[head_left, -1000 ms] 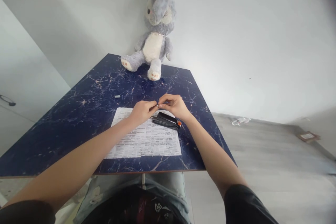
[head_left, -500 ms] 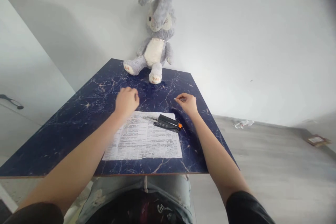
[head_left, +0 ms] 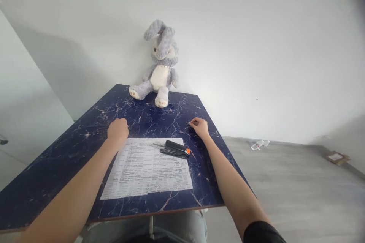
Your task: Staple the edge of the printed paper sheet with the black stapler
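Note:
My left hand (head_left: 118, 131) is closed in a loose fist at the upper left corner of some printed paper (head_left: 142, 176); its palm and any contents are hidden. To the right, my right hand (head_left: 200, 126) makes a pinch of thumb and finger just above the dark tabletop. A tiny pale spot shows at those fingertips, too small to name. Between the hands, on the upper part of the paper, lies a black stapler (head_left: 175, 148) with an orange end and a thin metal piece sticking out to its left. Neither hand touches the stapler.
A grey plush rabbit (head_left: 160, 76) sits at the far edge of the blue marbled table (head_left: 71, 171), against the white wall. On the floor to the right lie a clear plastic item (head_left: 260, 144) and a brown cardboard piece (head_left: 337, 157).
The view has tilted up, so the table sits lower in it. My left hand has moved left and away from the stapler. My right hand keeps its pinch at nearly the same spot.

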`<state>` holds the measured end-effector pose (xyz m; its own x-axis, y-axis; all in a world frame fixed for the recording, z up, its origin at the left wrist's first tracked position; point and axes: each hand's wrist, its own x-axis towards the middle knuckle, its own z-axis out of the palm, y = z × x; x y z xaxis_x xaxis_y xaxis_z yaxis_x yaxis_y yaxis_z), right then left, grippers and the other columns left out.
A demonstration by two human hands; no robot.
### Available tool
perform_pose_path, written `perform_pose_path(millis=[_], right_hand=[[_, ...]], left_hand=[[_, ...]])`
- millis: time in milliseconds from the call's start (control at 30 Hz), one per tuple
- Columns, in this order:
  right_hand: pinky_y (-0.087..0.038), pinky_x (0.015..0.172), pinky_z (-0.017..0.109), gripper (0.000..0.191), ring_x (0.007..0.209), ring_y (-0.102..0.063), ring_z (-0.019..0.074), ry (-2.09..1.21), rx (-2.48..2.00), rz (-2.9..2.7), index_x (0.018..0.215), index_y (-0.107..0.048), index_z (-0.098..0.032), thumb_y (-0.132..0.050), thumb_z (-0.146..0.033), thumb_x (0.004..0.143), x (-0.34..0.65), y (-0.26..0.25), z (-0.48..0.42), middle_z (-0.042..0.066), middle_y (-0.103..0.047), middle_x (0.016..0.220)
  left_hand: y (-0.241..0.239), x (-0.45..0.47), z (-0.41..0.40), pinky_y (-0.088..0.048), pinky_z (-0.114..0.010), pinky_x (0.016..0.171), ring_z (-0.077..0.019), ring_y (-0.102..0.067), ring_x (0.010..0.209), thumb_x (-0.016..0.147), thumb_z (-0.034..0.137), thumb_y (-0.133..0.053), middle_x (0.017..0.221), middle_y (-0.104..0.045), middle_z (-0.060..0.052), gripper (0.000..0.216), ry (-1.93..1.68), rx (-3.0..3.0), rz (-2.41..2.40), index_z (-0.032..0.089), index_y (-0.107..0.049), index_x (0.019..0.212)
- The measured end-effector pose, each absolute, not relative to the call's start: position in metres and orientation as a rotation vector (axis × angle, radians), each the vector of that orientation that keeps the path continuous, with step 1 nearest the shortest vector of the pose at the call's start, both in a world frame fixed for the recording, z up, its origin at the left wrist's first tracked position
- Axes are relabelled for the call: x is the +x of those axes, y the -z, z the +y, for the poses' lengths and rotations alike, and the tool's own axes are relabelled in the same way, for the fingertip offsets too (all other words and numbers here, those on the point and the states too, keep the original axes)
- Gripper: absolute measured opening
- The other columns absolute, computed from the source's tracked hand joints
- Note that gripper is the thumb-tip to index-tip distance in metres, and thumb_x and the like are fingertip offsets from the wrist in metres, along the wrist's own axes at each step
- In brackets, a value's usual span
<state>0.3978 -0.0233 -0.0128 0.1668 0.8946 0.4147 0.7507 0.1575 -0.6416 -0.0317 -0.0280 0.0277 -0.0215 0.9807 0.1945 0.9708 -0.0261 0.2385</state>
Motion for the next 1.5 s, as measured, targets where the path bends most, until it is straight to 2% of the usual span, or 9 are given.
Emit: perform_pose_path(millis=[100, 267, 367, 433, 567, 800, 1100, 1267, 1500], right_hand=[[-0.061, 0.089, 0.045, 0.011, 0.081, -0.074, 0.0283, -0.211, -1.642, -1.613, 0.072, -0.069, -0.026, -0.070, -0.037, 0.075, 0.398, 0.009, -0.026, 0.005, -0.077, 0.077], [-0.054, 0.104, 0.052, 0.019, 0.104, -0.071, 0.0320, -0.234, -1.532, -1.707, 0.089, -0.073, -0.022, -0.066, -0.039, 0.087, 0.370, -0.009, -0.042, 0.014, -0.077, 0.105], [-0.058, 0.094, 0.041, 0.028, 0.101, -0.072, 0.0260, -0.393, -1.342, -1.903, 0.102, -0.076, -0.023, -0.063, -0.048, 0.098, 0.334, -0.021, -0.063, 0.010, -0.077, 0.108], [-0.059, 0.087, 0.034, 0.031, 0.098, -0.073, 0.0222, -0.535, -1.172, -2.071, 0.105, -0.078, -0.025, -0.070, -0.054, 0.096, 0.310, -0.027, -0.077, 0.006, -0.078, 0.108], [-0.056, 0.080, 0.031, 0.034, 0.092, -0.072, 0.0194, -0.802, -0.845, -2.238, 0.109, -0.077, -0.021, -0.072, -0.053, 0.098, 0.284, -0.032, -0.094, 0.007, -0.077, 0.107], [-0.053, 0.078, 0.031, 0.031, 0.086, -0.069, 0.0184, -0.841, -0.851, -2.227, 0.101, -0.077, -0.020, -0.074, -0.051, 0.098, 0.287, -0.030, -0.093, 0.005, -0.076, 0.099], [-0.052, 0.078, 0.030, 0.037, 0.083, -0.068, 0.0176, -0.855, -0.839, -2.240, 0.097, -0.076, -0.019, -0.070, -0.055, 0.100, 0.286, -0.032, -0.093, 0.005, -0.075, 0.095], [-0.052, 0.078, 0.030, 0.036, 0.083, -0.067, 0.0174, -0.867, -0.833, -2.238, 0.098, -0.076, -0.019, -0.070, -0.055, 0.101, 0.287, -0.032, -0.092, 0.005, -0.075, 0.095], [-0.052, 0.078, 0.031, 0.034, 0.083, -0.067, 0.0181, -0.879, -0.838, -2.228, 0.098, -0.077, -0.020, -0.070, -0.052, 0.101, 0.287, -0.031, -0.092, 0.005, -0.075, 0.094]], left_hand=[[-0.030, -0.023, -0.029, -0.055, -0.045, 0.087, -0.0359, -0.070, 0.099, 0.086, 0.019, -0.060, 0.095, -0.071, -0.020, 0.012, -0.498, 2.313, 1.921, 0.017, -0.072, 0.087], [-0.036, 0.003, -0.041, -0.050, -0.035, 0.095, -0.0258, -0.069, 0.109, 0.097, 0.022, -0.055, 0.118, -0.072, -0.011, 0.019, -0.383, 2.470, 1.213, 0.024, -0.073, 0.104], [-0.045, 0.008, -0.050, -0.050, -0.031, 0.083, -0.0224, -0.071, 0.100, 0.101, 0.032, -0.055, 0.121, -0.072, -0.009, 0.021, -0.304, 2.420, 1.002, 0.026, -0.072, 0.111], [-0.051, 0.009, -0.056, -0.050, -0.029, 0.075, -0.0216, -0.072, 0.094, 0.102, 0.040, -0.058, 0.121, -0.073, -0.008, 0.023, -0.233, 2.384, 0.928, 0.026, -0.071, 0.116], [-0.054, 0.015, -0.063, -0.050, -0.029, 0.079, -0.0223, -0.071, 0.099, 0.102, 0.039, -0.058, 0.120, -0.072, -0.009, 0.024, -0.115, 2.375, 0.798, 0.022, -0.069, 0.115], [-0.046, 0.028, -0.066, -0.047, -0.030, 0.081, -0.0204, -0.067, 0.093, 0.095, 0.026, -0.061, 0.108, -0.070, -0.006, 0.013, -0.122, 2.418, 0.707, 0.021, -0.070, 0.102], [-0.047, 0.026, -0.064, -0.048, -0.030, 0.083, -0.0198, -0.066, 0.095, 0.099, 0.032, -0.062, 0.110, -0.070, -0.006, 0.016, -0.167, 2.424, 0.641, 0.022, -0.072, 0.104], [-0.045, 0.024, -0.062, -0.047, -0.031, 0.090, -0.0231, -0.064, 0.110, 0.104, 0.036, -0.054, 0.121, -0.067, -0.007, 0.023, -0.194, 2.417, 0.711, 0.024, -0.068, 0.117], [-0.048, 0.022, -0.063, -0.044, -0.031, 0.075, -0.0215, -0.067, 0.090, 0.111, 0.048, -0.043, 0.119, -0.072, -0.008, 0.038, -0.200, 2.327, 0.823, 0.030, -0.063, 0.138]])
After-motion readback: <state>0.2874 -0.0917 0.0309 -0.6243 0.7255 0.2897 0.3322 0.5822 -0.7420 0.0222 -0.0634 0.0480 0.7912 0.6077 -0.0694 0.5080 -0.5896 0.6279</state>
